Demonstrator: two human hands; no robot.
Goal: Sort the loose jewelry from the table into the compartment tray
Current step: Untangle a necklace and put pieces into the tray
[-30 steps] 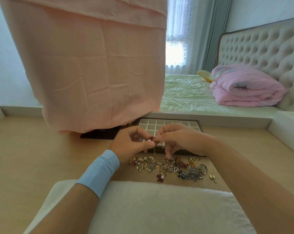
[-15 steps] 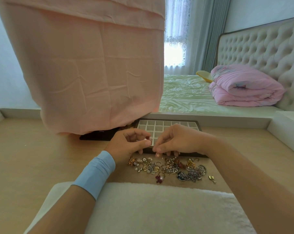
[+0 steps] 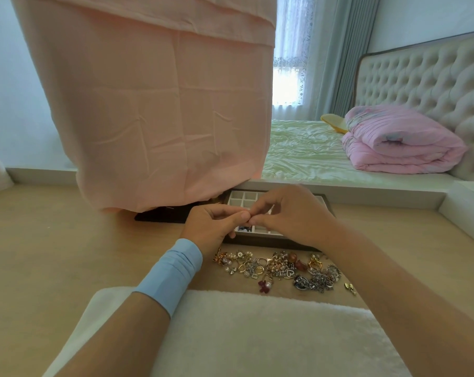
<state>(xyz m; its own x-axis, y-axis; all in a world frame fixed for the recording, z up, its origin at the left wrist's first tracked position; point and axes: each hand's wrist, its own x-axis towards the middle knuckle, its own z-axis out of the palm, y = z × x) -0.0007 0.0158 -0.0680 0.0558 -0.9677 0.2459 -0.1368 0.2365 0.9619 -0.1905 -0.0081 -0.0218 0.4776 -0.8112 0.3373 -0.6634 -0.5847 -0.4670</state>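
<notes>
Left hand point(image 3: 212, 228) and right hand point(image 3: 294, 216) meet fingertip to fingertip above the tray point(image 3: 240, 199), apparently pinching one small piece, hidden, to aim it at a compartment. The loose jewelry point(image 3: 278, 268) lies on the desk point(image 3: 67, 240), nearer.

Daylight is streaming through the window point(image 3: 287, 85), which is burning out to white glare. The room is looking bright and even; a dark shadow is pooling under the hanging pink cloth point(image 3: 149, 104) on the desk point(image 3: 40, 240). The jewelry point(image 3: 279, 268) is glinting faintly. The wide lens is bowing lines toward the edges.
</notes>
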